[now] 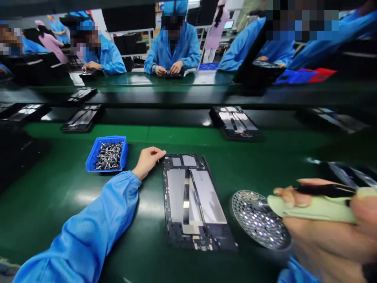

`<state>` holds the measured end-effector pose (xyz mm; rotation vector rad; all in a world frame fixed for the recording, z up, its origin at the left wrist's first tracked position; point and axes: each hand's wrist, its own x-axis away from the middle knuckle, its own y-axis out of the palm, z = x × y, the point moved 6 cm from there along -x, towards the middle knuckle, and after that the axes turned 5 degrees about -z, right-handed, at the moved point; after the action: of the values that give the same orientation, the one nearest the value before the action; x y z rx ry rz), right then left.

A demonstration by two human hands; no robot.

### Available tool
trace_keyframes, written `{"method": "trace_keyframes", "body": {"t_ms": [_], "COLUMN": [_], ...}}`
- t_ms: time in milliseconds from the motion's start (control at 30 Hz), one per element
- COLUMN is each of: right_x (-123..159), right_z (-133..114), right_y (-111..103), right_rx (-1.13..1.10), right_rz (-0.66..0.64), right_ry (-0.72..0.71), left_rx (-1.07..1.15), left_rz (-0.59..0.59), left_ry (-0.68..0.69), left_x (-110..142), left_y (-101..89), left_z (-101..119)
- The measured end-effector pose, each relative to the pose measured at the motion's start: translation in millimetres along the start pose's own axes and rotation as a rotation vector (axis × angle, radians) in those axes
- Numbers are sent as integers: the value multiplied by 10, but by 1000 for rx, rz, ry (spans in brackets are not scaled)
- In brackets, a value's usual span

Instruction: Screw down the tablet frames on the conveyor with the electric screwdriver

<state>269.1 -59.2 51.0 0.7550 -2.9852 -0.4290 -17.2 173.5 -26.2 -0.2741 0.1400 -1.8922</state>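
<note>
My left hand (149,162) rests on the green belt, its fingertips close beside the upper left corner of a dark tablet chassis (188,200) with silver panels and a black centre strip. It holds nothing. My right hand (319,236) is at the lower right, shut on a pale green-handled tool (312,207) with a black shaft. The tool's tip is hidden behind my fingers. Just left of that hand lies a round perforated metal dish (259,220) with a shiny surface.
A blue plastic bin (91,161) full of small metal screws stands left of my left hand. Several dark trays with tablet frames lie along the belt and a black rail beyond. Co-workers in blue smocks and caps sit at the far bench.
</note>
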Motion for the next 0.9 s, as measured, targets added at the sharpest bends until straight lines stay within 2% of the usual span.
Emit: {"method": "trace_keyframes", "body": {"t_ms": [100,233,333,400,500,600,667,767,900], "right_x": [5,44,105,171,283,345,357,347,326], "right_z": [19,2,-43,-83,-108,-7,114,286,460], "right_y": [115,261,408,657,1218,1812,2132,2406,2479], "right_rx": [-11,1,-20,-35,-65,-103,-113,-103,-89], "right_rz": [28,-45,-93,-196,-358,-452,-497,-524,-514], "right_ry": [-25,-98,-72,-44,-72,-116,-124,-138,-144], "left_rx": [-60,-161,-228,-257,-280,-288,-286,-275,-256], "left_rz": [-16,-31,-30,-49,-95,-126,-135,-153,-196], "left_ry": [30,92,123,137,153,167,170,161,131], "left_x": [-40,-90,-120,-137,-156,-166,-177,-212,-272], "left_y": [57,106,106,111,133,157,171,193,226], "left_z": [6,38,47,45,33,28,27,21,-9]}}
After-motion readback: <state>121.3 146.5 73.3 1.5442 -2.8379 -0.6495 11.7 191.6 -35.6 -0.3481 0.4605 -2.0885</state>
